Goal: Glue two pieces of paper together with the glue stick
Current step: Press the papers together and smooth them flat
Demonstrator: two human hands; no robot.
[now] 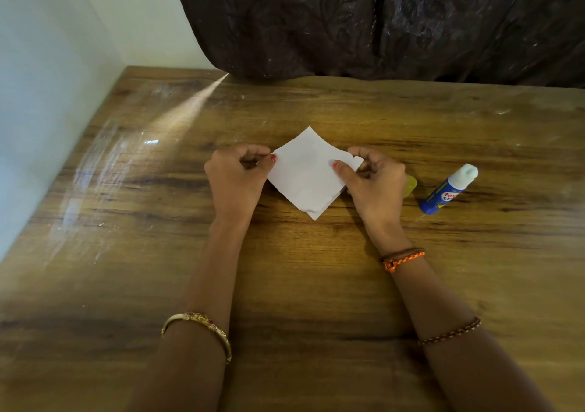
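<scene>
Two white paper pieces (305,174) lie stacked as a diamond on the wooden table (285,285); the lower sheet's edges peek out at the right corner and bottom. My left hand (237,174) pinches the left corner between thumb and fingers. My right hand (373,180) pinches the right corner, thumb on top. The blue glue stick (448,190) lies uncapped on its side to the right of my right hand, white glue end pointing away. Its yellow cap (411,185) shows partly behind my right hand.
A dark patterned curtain (380,22) hangs along the table's far edge. A pale wall (47,79) borders the table on the left. A streak of light falls across the table's left part.
</scene>
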